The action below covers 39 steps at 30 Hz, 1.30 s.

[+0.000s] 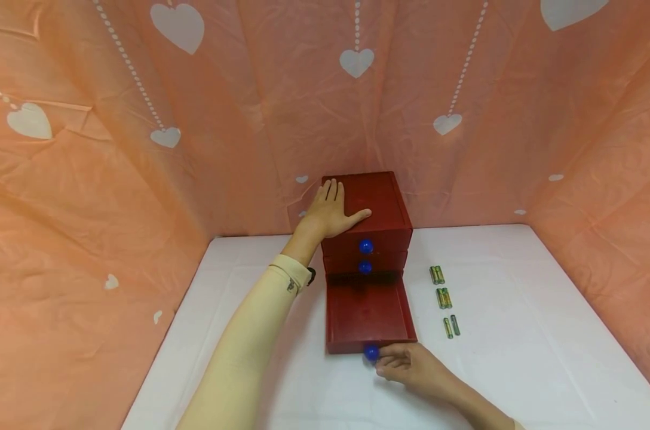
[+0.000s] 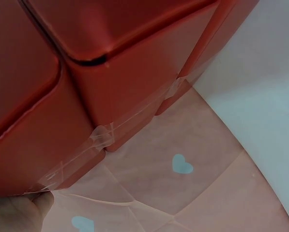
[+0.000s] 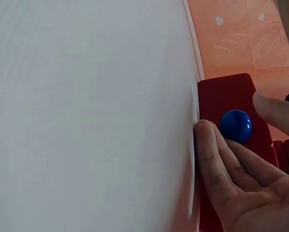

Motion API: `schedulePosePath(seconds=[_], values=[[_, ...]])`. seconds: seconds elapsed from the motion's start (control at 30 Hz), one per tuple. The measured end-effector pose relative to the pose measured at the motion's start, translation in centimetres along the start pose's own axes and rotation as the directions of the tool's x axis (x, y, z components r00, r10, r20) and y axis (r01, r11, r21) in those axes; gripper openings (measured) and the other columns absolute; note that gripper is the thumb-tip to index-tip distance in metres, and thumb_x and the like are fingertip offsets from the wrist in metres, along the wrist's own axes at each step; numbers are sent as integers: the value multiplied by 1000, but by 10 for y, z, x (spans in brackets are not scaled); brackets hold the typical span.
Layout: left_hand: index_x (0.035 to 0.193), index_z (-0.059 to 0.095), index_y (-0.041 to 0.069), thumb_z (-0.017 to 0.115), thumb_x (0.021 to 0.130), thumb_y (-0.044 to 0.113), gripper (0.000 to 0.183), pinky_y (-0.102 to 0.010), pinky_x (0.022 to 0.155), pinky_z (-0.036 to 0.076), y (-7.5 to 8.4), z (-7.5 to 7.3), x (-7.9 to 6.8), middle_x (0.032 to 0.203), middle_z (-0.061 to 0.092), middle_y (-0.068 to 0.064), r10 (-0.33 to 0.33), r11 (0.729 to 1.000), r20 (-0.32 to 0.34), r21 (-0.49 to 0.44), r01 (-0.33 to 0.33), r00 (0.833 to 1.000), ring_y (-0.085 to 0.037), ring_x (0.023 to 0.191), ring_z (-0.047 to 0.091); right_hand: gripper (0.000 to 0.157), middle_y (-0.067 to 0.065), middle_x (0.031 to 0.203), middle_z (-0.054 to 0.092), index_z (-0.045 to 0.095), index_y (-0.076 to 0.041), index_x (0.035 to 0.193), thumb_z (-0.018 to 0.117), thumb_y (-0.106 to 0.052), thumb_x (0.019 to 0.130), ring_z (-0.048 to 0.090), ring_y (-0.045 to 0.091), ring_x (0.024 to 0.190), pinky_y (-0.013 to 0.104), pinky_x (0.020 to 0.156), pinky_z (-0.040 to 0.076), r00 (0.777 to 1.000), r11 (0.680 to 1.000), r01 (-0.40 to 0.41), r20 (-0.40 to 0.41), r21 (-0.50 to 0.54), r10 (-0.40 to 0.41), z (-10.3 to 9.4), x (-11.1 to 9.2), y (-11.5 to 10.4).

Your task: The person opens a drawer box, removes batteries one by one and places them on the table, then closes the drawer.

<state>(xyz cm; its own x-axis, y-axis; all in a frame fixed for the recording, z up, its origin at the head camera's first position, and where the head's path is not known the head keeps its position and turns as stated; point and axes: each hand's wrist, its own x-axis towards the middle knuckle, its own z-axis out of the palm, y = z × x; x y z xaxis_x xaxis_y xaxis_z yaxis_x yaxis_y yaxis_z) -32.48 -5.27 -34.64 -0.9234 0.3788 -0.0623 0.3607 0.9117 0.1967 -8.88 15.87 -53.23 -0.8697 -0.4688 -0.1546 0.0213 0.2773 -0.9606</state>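
A dark red drawer cabinet [image 1: 379, 200] stands toward the back of the table, blue round knobs on its drawers. Its bottom drawer [image 1: 368, 310] is pulled far out, and the bare red floor shows. My left hand [image 1: 330, 210] rests on the cabinet's top left side, fingers spread and thumb pointing right. At the drawer's front, my right hand [image 1: 411, 365] is beside the blue knob [image 1: 371, 352]. In the right wrist view, the fingers lie extended just by the knob [image 3: 236, 126] and the thumb stands apart, not closed on it. The two upper drawers are in.
Several green-and-gold batteries lie in pairs right of the cabinet: a far pair [image 1: 437, 275], a middle pair [image 1: 444, 298] and a near pair [image 1: 451, 326]. A white cloth covers the table [image 1: 518, 334]. Behind hangs a peach curtain [image 1: 282, 107] with white hearts.
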Motion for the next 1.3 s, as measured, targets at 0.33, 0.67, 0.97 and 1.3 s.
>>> schedulePosePath(seconds=[0.33,0.67,0.97,1.3], values=[[172,0,3,33,103,81,109,-41,134,-4,0,1,0,180,-6,-17,1,1000,-17,9,-1,1000,-31,167,-8,34,7,103,78,74,8,124,78,-16,99,75,20,89,23,76,60,999,1000,16,-48,-26,-17,2,2,-7],[172,0,3,32,103,81,109,-42,135,-4,1,0,-1,180,-5,-17,-5,1000,-12,23,5,1000,-31,167,-8,29,1,98,78,79,-3,117,81,-24,98,75,18,85,28,67,60,988,993,-15,-154,-121,-4,3,9,-11],[172,0,3,32,103,81,109,-42,135,-2,1,0,-1,180,-6,-17,-7,1000,-14,18,8,1000,-31,167,-8,26,3,93,80,80,-4,115,79,-23,99,74,18,83,28,66,57,977,992,-40,-212,-122,13,1,15,-15],[172,1,3,33,103,81,109,-41,134,-4,0,1,1,180,-5,-17,-6,1000,-17,18,6,1000,-30,167,-8,24,2,92,80,81,-5,114,79,-24,99,73,19,82,25,65,55,971,992,-56,-239,-117,26,0,21,-16]])
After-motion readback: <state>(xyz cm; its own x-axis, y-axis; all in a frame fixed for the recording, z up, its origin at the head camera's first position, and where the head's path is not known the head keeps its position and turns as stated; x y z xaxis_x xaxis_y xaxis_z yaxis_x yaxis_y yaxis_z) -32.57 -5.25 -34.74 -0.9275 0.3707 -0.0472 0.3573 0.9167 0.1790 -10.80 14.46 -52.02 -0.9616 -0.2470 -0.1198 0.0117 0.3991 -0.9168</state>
